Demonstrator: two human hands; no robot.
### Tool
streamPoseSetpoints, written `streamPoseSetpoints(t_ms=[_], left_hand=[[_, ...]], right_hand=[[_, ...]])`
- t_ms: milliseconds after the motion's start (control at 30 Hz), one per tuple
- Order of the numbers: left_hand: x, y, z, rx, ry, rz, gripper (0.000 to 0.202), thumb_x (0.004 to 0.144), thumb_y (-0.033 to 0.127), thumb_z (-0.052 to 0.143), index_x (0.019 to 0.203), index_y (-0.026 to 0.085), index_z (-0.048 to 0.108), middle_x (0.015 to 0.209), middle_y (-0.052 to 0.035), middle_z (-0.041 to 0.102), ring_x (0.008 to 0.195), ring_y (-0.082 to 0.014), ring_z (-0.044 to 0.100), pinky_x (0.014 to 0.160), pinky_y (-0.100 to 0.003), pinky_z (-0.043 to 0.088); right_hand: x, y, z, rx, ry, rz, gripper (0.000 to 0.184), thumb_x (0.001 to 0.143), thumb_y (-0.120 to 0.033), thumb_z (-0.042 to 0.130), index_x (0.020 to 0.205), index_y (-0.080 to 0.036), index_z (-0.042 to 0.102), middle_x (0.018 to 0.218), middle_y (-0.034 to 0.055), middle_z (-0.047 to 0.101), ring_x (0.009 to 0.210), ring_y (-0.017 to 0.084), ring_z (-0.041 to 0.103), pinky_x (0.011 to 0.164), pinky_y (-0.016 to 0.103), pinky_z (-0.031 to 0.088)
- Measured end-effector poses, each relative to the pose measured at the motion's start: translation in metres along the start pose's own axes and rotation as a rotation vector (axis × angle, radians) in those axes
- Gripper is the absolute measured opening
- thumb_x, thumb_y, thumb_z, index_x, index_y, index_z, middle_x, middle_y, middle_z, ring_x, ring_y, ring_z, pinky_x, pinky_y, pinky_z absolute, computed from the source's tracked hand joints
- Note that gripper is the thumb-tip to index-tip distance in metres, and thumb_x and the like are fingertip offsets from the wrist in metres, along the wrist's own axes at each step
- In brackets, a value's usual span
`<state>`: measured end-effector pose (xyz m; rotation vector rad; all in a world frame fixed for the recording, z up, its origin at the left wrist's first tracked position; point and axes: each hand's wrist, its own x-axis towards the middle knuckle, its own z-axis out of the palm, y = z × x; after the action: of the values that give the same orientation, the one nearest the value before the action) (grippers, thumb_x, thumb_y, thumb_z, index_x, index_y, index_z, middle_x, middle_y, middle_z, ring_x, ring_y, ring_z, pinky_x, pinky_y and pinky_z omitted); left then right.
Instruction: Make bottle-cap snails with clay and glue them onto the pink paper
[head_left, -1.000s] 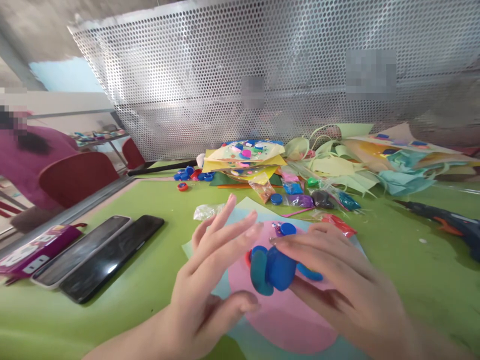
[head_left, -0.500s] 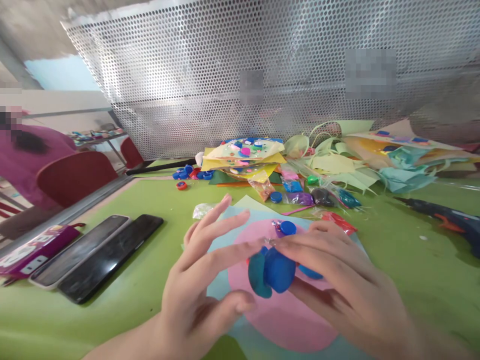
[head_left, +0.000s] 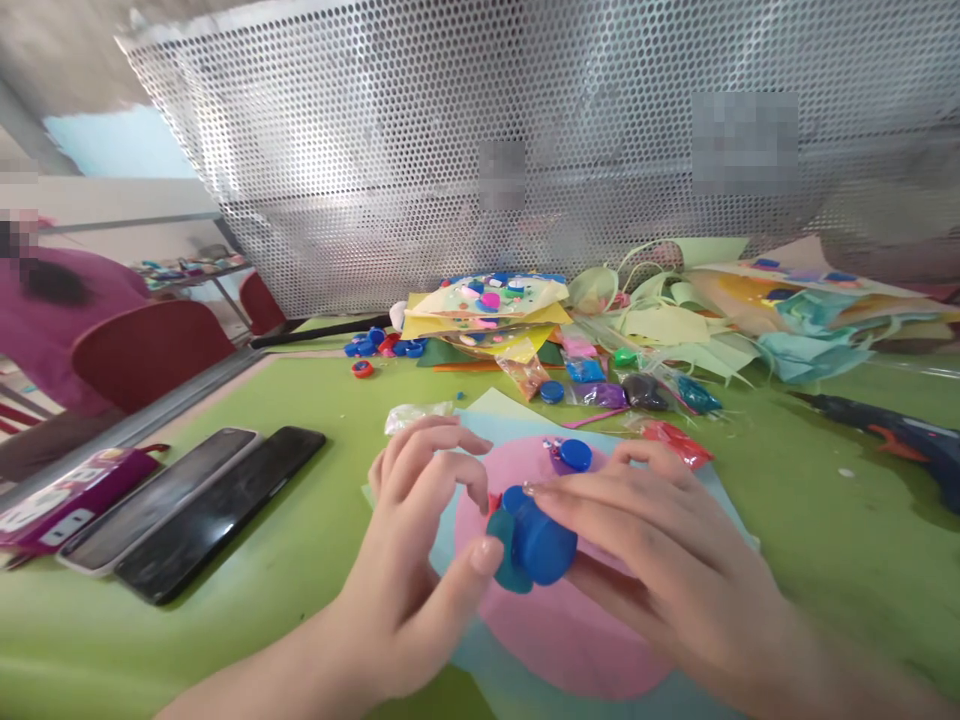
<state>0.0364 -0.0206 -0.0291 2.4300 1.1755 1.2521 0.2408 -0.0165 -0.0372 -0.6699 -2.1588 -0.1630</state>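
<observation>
My right hand [head_left: 660, 540] pinches a blue bottle cap [head_left: 546, 545] between its fingers and thumb. Pressed to the cap's left side is a flattened piece of teal clay [head_left: 508, 555]; a smaller blue piece [head_left: 514, 498] shows above it. My left hand [head_left: 420, 540] is open, its fingers curved and apart, with the thumb tip close to the teal clay; whether they touch I cannot tell. Underneath lies a pink paper circle [head_left: 592, 655] on a light blue sheet [head_left: 484, 665]. Another blue cap [head_left: 575, 455] with purple clay sits on the circle's far part.
Two phones [head_left: 225, 510] and a purple box [head_left: 82, 500] lie left on the green table [head_left: 285, 640]. Bagged clay such as a red packet [head_left: 675, 443], loose caps [head_left: 375, 343] and decorated papers [head_left: 487, 305] lie behind. A glue gun [head_left: 900, 440] is at right. A person in pink sits far left.
My left fingers have curled and drawn back from the cap's top, while the left thumb has risen toward the teal clay. The held cap has shifted slightly left.
</observation>
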Motion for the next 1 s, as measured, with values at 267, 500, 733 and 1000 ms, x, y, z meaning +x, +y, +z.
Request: streamPoseSetpoints(t_ms=[267, 500, 733, 1000], left_hand=[[0.0028, 0.0039, -0.0026, 0.162, 0.007, 0.089, 0.015, 0.086, 0.023, 0.040, 0.073, 0.022, 0.048, 0.098, -0.0056, 0.047, 0.099, -0.0270, 0.042, 0.084, -0.045, 0.030], [0.0039, 0.0066, -0.0019, 0.200, 0.009, 0.094, 0.017, 0.083, 0.015, 0.041, 0.070, 0.022, 0.051, 0.097, -0.0053, 0.047, 0.097, -0.0266, 0.043, 0.083, -0.045, 0.029], [0.0054, 0.0055, -0.0042, 0.186, 0.013, 0.082, 0.018, 0.085, 0.021, 0.040, 0.070, 0.022, 0.051, 0.097, -0.0060, 0.048, 0.098, -0.0280, 0.042, 0.082, -0.047, 0.026], [0.0066, 0.0071, -0.0032, 0.250, 0.002, 0.116, 0.017, 0.083, 0.013, 0.043, 0.070, 0.020, 0.050, 0.099, -0.0064, 0.045, 0.095, -0.0263, 0.041, 0.080, -0.048, 0.025]], right_hand=[[0.0037, -0.0012, -0.0005, -0.036, 0.009, -0.062, 0.021, 0.089, -0.012, 0.052, 0.109, -0.013, 0.058, 0.100, 0.0038, 0.071, 0.089, 0.014, 0.064, 0.090, 0.034, 0.039], [0.0045, -0.0012, -0.0003, -0.038, -0.003, -0.092, 0.021, 0.088, -0.009, 0.051, 0.108, -0.010, 0.059, 0.098, 0.0053, 0.072, 0.085, 0.014, 0.064, 0.089, 0.034, 0.039], [0.0036, -0.0003, 0.0001, -0.046, -0.023, -0.106, 0.024, 0.087, -0.009, 0.053, 0.110, -0.009, 0.058, 0.101, 0.0064, 0.071, 0.085, 0.016, 0.064, 0.088, 0.036, 0.038], [0.0013, -0.0005, 0.0032, -0.051, -0.066, -0.113, 0.023, 0.089, -0.011, 0.050, 0.110, -0.009, 0.059, 0.103, 0.0065, 0.070, 0.082, 0.016, 0.062, 0.085, 0.039, 0.036]])
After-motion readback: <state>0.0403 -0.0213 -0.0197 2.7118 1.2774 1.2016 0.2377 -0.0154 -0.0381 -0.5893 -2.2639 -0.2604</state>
